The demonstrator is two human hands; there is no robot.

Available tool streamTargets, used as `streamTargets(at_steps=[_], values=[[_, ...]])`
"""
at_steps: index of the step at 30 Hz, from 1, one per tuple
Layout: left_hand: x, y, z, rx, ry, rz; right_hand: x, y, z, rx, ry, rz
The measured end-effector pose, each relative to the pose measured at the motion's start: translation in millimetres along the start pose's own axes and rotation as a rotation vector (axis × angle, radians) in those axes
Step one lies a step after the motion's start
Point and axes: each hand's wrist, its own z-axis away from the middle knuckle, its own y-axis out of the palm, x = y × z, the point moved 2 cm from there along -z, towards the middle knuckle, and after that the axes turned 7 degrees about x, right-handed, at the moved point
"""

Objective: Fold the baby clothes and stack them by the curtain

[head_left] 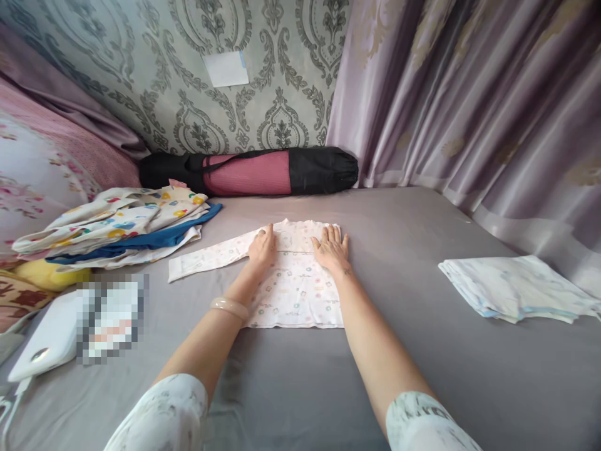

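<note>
A small white long-sleeved shirt (300, 291) with a fine pastel print lies flat on the grey bed sheet in front of me. Its left sleeve (211, 255) stretches out to the left, while the right sleeve seems folded across the upper body of the shirt. My left hand (263, 247), fingers drawn together, grips the cloth where the outstretched sleeve meets the shoulder. On the upper right side, my right hand (332, 249) rests flat on the shirt with its fingers spread.
Left of me lies a pile of clothes (131, 216). A white power bank (51, 338) with a cable is nearer, beside a blurred item (115, 319). Folded white cloths (516, 288) lie at right. A black and pink rolled bag (248, 172) sits against the wall.
</note>
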Motion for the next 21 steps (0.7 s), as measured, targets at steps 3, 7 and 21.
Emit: streamTargets(at_steps=[3, 7, 21], values=[[-6, -6, 2, -0.056, -0.024, -0.131, 2, -4, 2, -0.004, 0.004, -0.015], [-27, -3, 7, -0.095, 0.196, -0.122, 17, -12, 10, -0.092, -0.109, -0.021], [-33, 34, 4, 0.137, 0.245, -0.015, 32, 1, 13, 0.035, -0.264, 0.007]])
